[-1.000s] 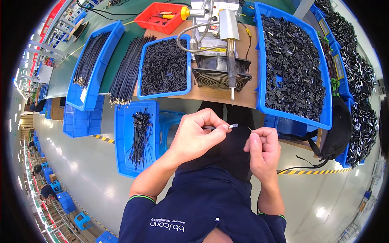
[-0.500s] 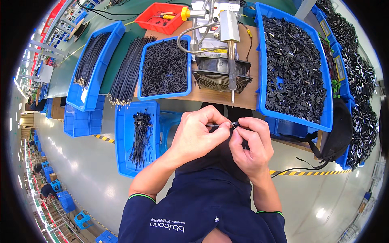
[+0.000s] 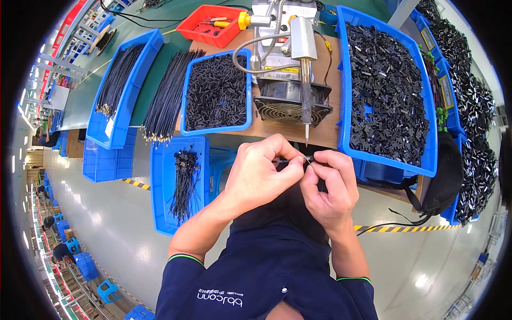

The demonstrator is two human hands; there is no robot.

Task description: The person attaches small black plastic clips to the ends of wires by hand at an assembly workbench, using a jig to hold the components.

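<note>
My left hand [image 3: 262,172] is closed in a pinch on a thin black cable [image 3: 280,160]. My right hand [image 3: 333,184] pinches a small black connector piece [image 3: 309,158], and its fingertips almost meet those of the left. Between the fingertips shows a fine silvery strand; where it starts and ends is hidden. Just above both hands, the pointed tip of a soldering iron [image 3: 306,96] hangs downward from its stand, apart from the pieces I hold.
Behind the iron stands a black fan [image 3: 292,101]. Blue trays hold short black sleeves [image 3: 216,90], black connector housings [image 3: 386,90] and finished-looking cables [image 3: 184,186]. Bundled black cables [image 3: 173,93] lie on the bench, and a red bin [image 3: 186,31] with a yellow-handled tool sits farther back.
Both hands keep their pinch and have barely moved. The small black piece sits slightly higher between the fingertips, and the whole view has shifted a little.
</note>
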